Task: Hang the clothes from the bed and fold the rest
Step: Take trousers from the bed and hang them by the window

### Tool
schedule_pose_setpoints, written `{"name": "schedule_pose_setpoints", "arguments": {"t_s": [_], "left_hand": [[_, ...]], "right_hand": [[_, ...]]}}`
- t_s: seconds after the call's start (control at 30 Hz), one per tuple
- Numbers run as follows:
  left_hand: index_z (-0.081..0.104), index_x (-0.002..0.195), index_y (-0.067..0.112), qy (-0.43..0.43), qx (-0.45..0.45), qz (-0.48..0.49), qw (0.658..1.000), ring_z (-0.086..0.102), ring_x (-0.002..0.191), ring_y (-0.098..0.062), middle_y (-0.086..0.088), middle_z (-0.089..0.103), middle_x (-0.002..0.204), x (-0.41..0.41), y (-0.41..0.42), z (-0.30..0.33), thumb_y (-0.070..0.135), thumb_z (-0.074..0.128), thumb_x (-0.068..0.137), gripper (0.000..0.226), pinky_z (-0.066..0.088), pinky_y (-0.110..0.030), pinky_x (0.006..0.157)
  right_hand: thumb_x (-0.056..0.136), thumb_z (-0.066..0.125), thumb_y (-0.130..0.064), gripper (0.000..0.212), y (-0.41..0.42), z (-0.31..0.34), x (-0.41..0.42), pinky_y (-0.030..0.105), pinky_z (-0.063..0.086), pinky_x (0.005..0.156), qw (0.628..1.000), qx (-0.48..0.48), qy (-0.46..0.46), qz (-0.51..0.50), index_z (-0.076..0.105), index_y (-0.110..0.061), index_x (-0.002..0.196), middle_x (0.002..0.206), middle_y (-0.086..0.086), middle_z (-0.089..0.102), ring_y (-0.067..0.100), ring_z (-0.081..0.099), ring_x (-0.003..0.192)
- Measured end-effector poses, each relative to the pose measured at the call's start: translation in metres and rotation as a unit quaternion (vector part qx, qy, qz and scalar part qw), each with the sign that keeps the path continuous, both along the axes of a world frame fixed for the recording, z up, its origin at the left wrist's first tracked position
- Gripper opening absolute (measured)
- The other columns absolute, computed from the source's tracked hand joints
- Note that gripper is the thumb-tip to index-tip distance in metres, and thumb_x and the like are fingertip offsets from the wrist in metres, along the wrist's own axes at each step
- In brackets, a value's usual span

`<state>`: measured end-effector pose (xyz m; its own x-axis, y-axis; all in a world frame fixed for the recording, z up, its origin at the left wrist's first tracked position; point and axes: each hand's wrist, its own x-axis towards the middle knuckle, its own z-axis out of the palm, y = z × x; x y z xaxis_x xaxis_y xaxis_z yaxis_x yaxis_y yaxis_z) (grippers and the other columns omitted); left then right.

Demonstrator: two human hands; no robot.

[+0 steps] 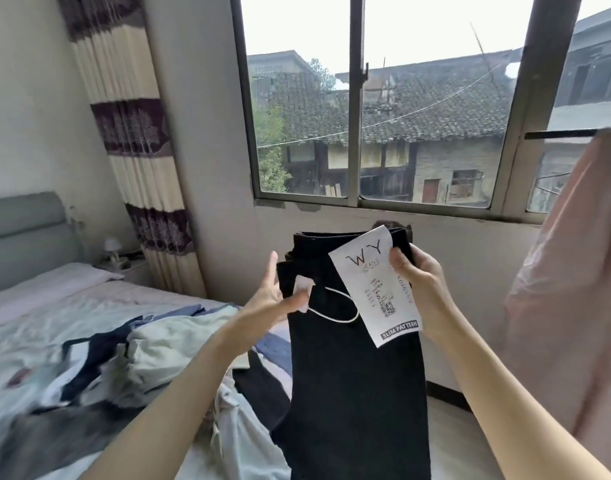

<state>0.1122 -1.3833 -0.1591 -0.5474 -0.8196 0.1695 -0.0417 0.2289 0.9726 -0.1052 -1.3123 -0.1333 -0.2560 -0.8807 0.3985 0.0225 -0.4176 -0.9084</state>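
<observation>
The bed (72, 306) takes the near left of the room, under a grey headboard, and a pile of clothes (151, 348) lies on it in a loose heap: light green, blue, dark and white pieces, crumpled together. At the far right edge a pink garment (567, 306) hangs down from a dark rail in front of the window (359, 109); how it is fixed to the rail I cannot tell.

In the middle, held up in the air between bed and window wall, are the black jeans (356, 393). They hang straight down from the waistband and the lower part goes out of view at the bottom. The cloth looks thick and rather heavy, I think denim; it will keep some shape but still bend easily, and it is not slippery or fragile. The waistband is the strongest place to take hold, because there the cloth is double and stiff.

The right hand (418, 278) grips the right end of the waistband with curled fingers, and it carries the weight. The left hand (273, 299) is mostly spread, the fingers rather straight, with the thumb near a small white tag at the left side of the jeans; whether it pinches this tag I cannot tell.

A large paper label (373, 289) hangs from a white string (332, 315) at the front. It is thin paper and could tear, so better not to pull on it.
</observation>
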Motion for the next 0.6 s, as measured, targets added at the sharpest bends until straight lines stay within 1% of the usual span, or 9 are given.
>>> {"name": "schedule_pose_setpoints", "arguments": {"t_s": [0.07, 0.1, 0.17, 0.23, 0.27, 0.37, 0.43, 0.5, 0.6], "left_hand": [[0.051, 0.123, 0.019, 0.0, -0.007, 0.019, 1.0, 0.059, 0.111, -0.017, -0.011, 0.058, 0.127, 0.014, 0.004, -0.002, 0.039, 0.079, 0.058, 0.073, 0.04, -0.043, 0.105], [0.062, 0.107, 0.018, 0.018, -0.023, 0.054, 0.998, 0.061, 0.106, -0.024, -0.013, 0.064, 0.113, 0.025, 0.008, 0.0, 0.035, 0.077, 0.06, 0.052, 0.043, -0.046, 0.101], [0.07, 0.087, 0.023, 0.054, -0.049, 0.103, 0.992, 0.065, 0.095, -0.021, -0.004, 0.07, 0.094, 0.034, 0.013, 0.009, 0.028, 0.076, 0.066, 0.023, 0.05, -0.037, 0.089], [0.07, 0.088, 0.023, 0.06, -0.089, 0.142, 0.984, 0.066, 0.091, -0.015, 0.0, 0.072, 0.091, 0.046, 0.02, 0.017, 0.023, 0.073, 0.071, 0.018, 0.053, -0.027, 0.082], [0.07, 0.09, 0.021, 0.059, -0.102, 0.162, 0.98, 0.066, 0.089, -0.013, 0.002, 0.072, 0.091, 0.05, 0.021, 0.02, 0.021, 0.073, 0.073, 0.018, 0.053, -0.024, 0.08], [0.068, 0.091, 0.015, 0.073, -0.103, 0.221, 0.967, 0.065, 0.087, -0.013, 0.0, 0.07, 0.088, 0.065, 0.021, 0.028, 0.012, 0.072, 0.078, 0.014, 0.053, -0.027, 0.082], [0.068, 0.087, 0.017, 0.104, -0.083, 0.252, 0.959, 0.064, 0.083, -0.013, 0.002, 0.069, 0.083, 0.081, 0.017, 0.033, 0.008, 0.07, 0.08, 0.012, 0.052, -0.028, 0.08], [0.067, 0.083, 0.021, 0.131, -0.068, 0.276, 0.95, 0.063, 0.077, -0.009, 0.009, 0.069, 0.076, 0.106, 0.01, 0.034, 0.005, 0.068, 0.08, 0.016, 0.052, -0.025, 0.074], [0.065, 0.086, 0.022, 0.14, -0.049, 0.304, 0.941, 0.065, 0.079, -0.01, 0.009, 0.069, 0.078, 0.144, 0.002, 0.031, 0.004, 0.067, 0.081, 0.019, 0.053, -0.027, 0.073]], "right_hand": [[0.094, 0.047, -0.017, 0.015, -0.011, 0.004, 0.014, 0.026, 0.052, 0.053, 0.999, 0.002, 0.013, 0.029, 0.06, -0.018, 0.086, 0.072, -0.004, 0.07, 0.013, 0.065, 0.061], [0.095, 0.047, -0.018, 0.016, -0.019, 0.005, 0.024, 0.026, 0.051, 0.055, 0.999, 0.004, 0.025, 0.034, 0.06, -0.02, 0.086, 0.073, -0.005, 0.07, 0.013, 0.065, 0.061], [0.096, 0.047, -0.018, 0.015, -0.034, 0.009, 0.036, 0.03, 0.049, 0.06, 0.999, -0.009, 0.043, 0.015, 0.059, -0.021, 0.088, 0.077, -0.004, 0.066, 0.015, 0.062, 0.066], [0.097, 0.047, -0.016, 0.011, -0.054, 0.013, 0.053, 0.032, 0.045, 0.068, 0.997, -0.03, 0.072, -0.004, 0.057, -0.017, 0.095, 0.081, -0.002, 0.061, 0.018, 0.057, 0.074], [0.097, 0.047, -0.015, 0.011, -0.063, 0.015, 0.061, 0.029, 0.044, 0.07, 0.995, -0.044, 0.088, -0.015, 0.057, -0.015, 0.101, 0.082, -0.003, 0.059, 0.016, 0.055, 0.076], [0.096, 0.048, -0.013, 0.018, -0.093, 0.02, 0.093, 0.007, 0.036, 0.062, 0.989, -0.085, 0.117, -0.04, 0.058, -0.01, 0.11, 0.077, -0.011, 0.053, 0.0, 0.047, 0.067], [0.096, 0.048, -0.013, 0.019, -0.11, 0.022, 0.118, 0.011, 0.036, 0.068, 0.986, -0.099, 0.13, -0.04, 0.059, -0.009, 0.11, 0.078, -0.009, 0.053, 0.004, 0.047, 0.073], [0.095, 0.048, -0.015, 0.02, -0.129, 0.023, 0.148, 0.023, 0.036, 0.077, 0.983, -0.105, 0.149, -0.039, 0.061, -0.01, 0.111, 0.083, -0.006, 0.055, 0.016, 0.048, 0.089], [0.093, 0.049, -0.022, 0.021, -0.153, 0.021, 0.19, 0.027, 0.032, 0.074, 0.976, -0.089, 0.192, -0.05, 0.063, -0.015, 0.107, 0.075, -0.013, 0.054, 0.019, 0.044, 0.096]]}}
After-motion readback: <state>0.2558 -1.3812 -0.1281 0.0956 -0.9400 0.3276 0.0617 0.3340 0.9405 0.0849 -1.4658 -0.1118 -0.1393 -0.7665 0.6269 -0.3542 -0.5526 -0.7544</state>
